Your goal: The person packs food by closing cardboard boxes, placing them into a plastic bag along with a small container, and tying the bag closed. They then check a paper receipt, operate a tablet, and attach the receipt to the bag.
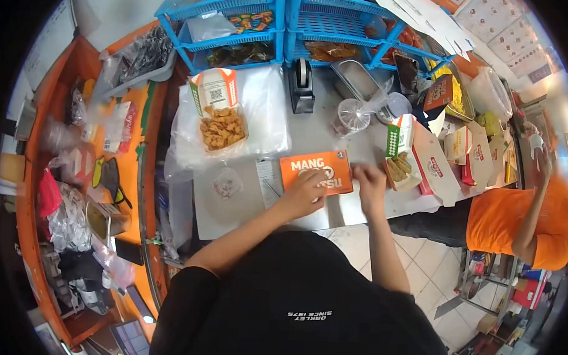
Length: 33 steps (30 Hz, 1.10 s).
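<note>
An orange takeaway box [294, 165] with white and black lettering lies closed on the steel counter in front of me. My left hand [305, 192] is on its front part, fingers bent over the lid and holding it. At the box's right end is my right hand [369, 183], its fingers curled and pinched together at the edge. Left of the box, an open carton [217, 90] of fried pieces [223, 128] stands on clear plastic bags [267, 108]. To the right, another open carton [401, 134] holds breaded pieces [399, 166].
Blue plastic racks [239, 22] line the back of the counter. A black tape dispenser [302, 93], a metal tray [356, 78] and a tied clear bag [352, 117] sit before them. Open boxes [434, 167] lie rightward. A co-worker in an orange shirt [514, 217] stands at right.
</note>
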Motion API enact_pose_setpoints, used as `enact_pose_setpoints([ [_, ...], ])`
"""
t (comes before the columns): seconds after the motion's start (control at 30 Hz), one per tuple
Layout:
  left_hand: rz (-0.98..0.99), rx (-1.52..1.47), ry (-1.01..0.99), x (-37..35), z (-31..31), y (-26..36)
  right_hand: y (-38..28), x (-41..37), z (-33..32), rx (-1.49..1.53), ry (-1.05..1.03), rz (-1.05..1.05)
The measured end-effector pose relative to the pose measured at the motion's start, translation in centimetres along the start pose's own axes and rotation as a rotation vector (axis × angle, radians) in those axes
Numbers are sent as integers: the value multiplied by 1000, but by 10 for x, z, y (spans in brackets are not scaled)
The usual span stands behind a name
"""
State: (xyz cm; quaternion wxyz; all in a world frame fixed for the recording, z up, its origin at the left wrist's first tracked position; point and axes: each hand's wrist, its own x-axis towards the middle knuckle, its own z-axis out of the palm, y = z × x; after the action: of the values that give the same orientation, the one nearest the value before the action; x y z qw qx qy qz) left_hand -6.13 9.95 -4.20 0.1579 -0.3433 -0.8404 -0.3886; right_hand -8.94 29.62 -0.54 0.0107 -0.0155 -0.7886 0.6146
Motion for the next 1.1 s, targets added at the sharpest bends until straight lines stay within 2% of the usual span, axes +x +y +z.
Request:
enact_pose_setpoints([
  [0.03,-41,-17,-35,0,-2,0,14,-20,-6,52,-83,116],
  [0.1,-81,-37,-71,2,-5,5,11,-51,6,290,-51,225],
  [0.17,-130,-23,-20,5,-11,13,12,-59,15,307,-20,234],
  [0.2,-69,29,-41,4,-10,11,13,-62,19,326,9,245],
  [0.37,-10,69,-86,6,-11,12,30,-66,38,407,-14,220],
  [0.43,15,66,-103,6,-12,12,43,-65,48,336,35,136],
  [0.53,-136,4,-105,10,-6,12,50,-67,50,232,60,60],
  [0.57,-107,-3,-113,13,-4,12,54,-68,50,213,31,49],
  [0.63,-195,7,-109,12,-2,15,51,-69,45,176,3,7],
  [0.7,-164,0,-104,14,0,18,53,-70,32,199,-1,-16],
  [0.77,-152,46,-64,13,1,19,46,-71,5,100,-54,61],
  [0.8,-151,58,-125,11,1,17,46,-66,-12,-88,103,25],
  [0.87,-184,125,-146,15,2,23,72,-57,-51,-118,410,30],
  [0.93,-245,226,-209,18,3,29,77,-43,-100,-206,598,34],
  [0.97,-242,230,-205,22,2,34,78,-35,-118,-83,641,143],
  [1.03,-278,256,-199,34,-2,46,121,-12,-147,-95,608,243],
  [1.07,-261,258,-202,39,0,50,127,-5,-148,-87,623,239],
  [1.1,-304,229,-165,44,3,55,130,2,-146,36,552,236],
])
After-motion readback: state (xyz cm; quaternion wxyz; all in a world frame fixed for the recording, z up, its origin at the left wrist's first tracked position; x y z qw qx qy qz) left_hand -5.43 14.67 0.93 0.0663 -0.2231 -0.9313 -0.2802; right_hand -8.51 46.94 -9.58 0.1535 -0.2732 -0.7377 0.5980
